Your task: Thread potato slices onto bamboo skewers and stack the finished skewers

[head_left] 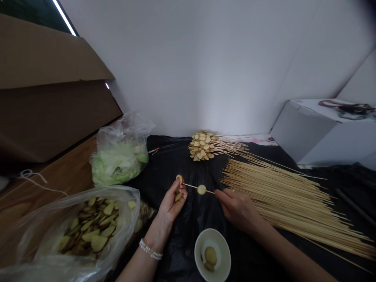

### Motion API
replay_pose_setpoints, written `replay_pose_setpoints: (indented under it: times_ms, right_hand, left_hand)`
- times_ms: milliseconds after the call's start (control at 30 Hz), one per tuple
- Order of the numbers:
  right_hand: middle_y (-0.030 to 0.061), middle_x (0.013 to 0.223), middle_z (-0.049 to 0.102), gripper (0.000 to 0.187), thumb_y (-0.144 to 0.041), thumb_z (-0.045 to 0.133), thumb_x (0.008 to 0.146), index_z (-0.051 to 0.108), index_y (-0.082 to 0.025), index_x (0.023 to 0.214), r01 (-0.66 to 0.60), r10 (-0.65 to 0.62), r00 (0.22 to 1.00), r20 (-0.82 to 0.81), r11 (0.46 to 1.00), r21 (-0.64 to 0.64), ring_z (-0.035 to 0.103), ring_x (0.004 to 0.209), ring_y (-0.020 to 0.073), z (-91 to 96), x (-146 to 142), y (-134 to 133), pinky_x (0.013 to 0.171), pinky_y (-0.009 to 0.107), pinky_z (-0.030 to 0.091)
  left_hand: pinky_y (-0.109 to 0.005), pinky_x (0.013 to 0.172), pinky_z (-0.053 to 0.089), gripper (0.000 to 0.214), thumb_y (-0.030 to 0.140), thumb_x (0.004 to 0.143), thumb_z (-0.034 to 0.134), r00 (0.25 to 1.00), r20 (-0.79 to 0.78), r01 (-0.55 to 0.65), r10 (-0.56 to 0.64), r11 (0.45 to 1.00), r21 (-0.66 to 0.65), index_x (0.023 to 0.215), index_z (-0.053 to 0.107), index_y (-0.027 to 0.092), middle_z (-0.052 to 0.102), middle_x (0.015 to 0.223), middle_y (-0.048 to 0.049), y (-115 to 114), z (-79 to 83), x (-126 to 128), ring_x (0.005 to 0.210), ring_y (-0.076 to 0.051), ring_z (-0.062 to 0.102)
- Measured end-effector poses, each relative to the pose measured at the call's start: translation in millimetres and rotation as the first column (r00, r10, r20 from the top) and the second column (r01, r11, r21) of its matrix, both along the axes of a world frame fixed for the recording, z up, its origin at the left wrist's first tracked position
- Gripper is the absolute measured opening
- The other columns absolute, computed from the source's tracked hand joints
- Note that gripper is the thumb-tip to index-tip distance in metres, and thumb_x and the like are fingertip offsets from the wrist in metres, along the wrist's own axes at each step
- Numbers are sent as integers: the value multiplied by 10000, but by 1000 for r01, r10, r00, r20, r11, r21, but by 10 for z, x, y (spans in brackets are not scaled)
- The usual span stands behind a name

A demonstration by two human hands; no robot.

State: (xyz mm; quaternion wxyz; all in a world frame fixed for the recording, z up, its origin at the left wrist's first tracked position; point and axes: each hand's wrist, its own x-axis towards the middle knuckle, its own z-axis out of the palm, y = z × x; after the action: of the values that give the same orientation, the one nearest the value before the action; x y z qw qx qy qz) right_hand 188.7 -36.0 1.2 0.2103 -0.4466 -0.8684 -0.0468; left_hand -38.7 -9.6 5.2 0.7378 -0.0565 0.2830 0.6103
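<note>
Bamboo skewer (192, 186), low over the counter (188, 235), is pinched at its right end by the right hand (237, 207); the left hand (173, 199) closes on slices (179, 179), one pressed against the tip, seemingly to steady it.

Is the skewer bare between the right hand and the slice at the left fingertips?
No. One threaded slice sits on the skewer, roughly midway between the right hand and the end slice pinched in the left hand. The rest of that stretch looks bare.
</note>
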Motion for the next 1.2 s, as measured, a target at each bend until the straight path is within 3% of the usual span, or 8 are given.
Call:
replay_pose_setpoints:
  times_ms: [333,1200]
  right_hand:
    - [18,713,594,250,-162,428,892,645,-198,1010,43,-41,997,-59,998,41,524,627,112,-18,22,19,575,237,323]
    - [3,707,582,227,-135,434,886,634,-183,981,-3,3,1000,-15,1000,13,530,622,117,-20,-39,-22,552,266,280]
  left_hand:
    - [-136,467,447,125,118,870,508,1000,-19,9,-9,1000,-10,860,632,135,600,737,-29,1,-20,11,567,-56,539]
    - [-164,482,459,118,117,844,525,996,-8,89,-89,995,-46,891,632,130,585,736,-41,-23,-100,41,598,-86,551]
